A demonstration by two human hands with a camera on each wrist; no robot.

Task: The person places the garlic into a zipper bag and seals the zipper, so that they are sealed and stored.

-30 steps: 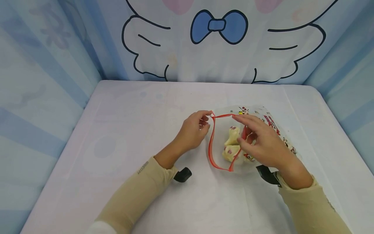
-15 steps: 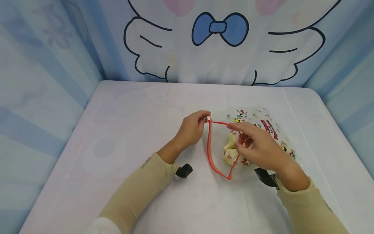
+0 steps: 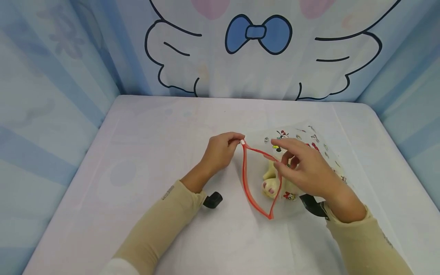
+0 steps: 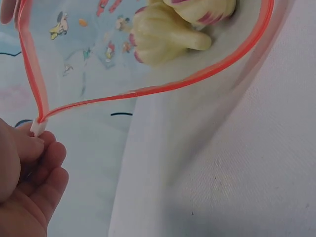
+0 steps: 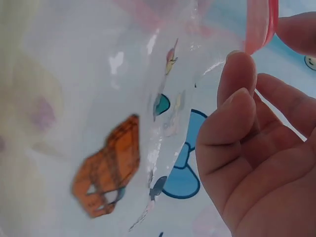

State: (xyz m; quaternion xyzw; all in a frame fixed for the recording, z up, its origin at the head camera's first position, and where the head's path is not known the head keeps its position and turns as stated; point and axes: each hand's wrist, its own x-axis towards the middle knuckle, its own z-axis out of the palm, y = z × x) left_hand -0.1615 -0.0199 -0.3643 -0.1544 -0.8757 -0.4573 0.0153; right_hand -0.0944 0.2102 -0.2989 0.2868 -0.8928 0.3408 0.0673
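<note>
A clear zip bag [image 3: 311, 131] printed with small cartoon figures lies on the table, its red zip edge [image 3: 245, 175] spread apart in a loop. Inside are two pale garlic bulbs [image 4: 158, 34] with purple streaks, partly covered by my right hand in the head view. My left hand [image 3: 219, 152] pinches the white zip slider [image 4: 37, 127] at the corner of the bag between thumb and fingers. Over the bag mouth, my right hand [image 3: 306, 164] has loosely bent fingers and a thumb beside the red zip edge; its fingertips touch the strip in the right wrist view.
The table [image 3: 154, 145] has a pale cloth cover. A curtain [image 3: 258, 76] with a blue bow print stands behind it, and patterned curtains [image 3: 41, 114] flank both sides. Black wrist mounts [image 3: 213, 199] stick out beneath the sleeves.
My left hand has moved slightly left and down with the slider. The bag mouth has stretched into a longer loop towards me. My right index finger has lifted away from the zip edge.
</note>
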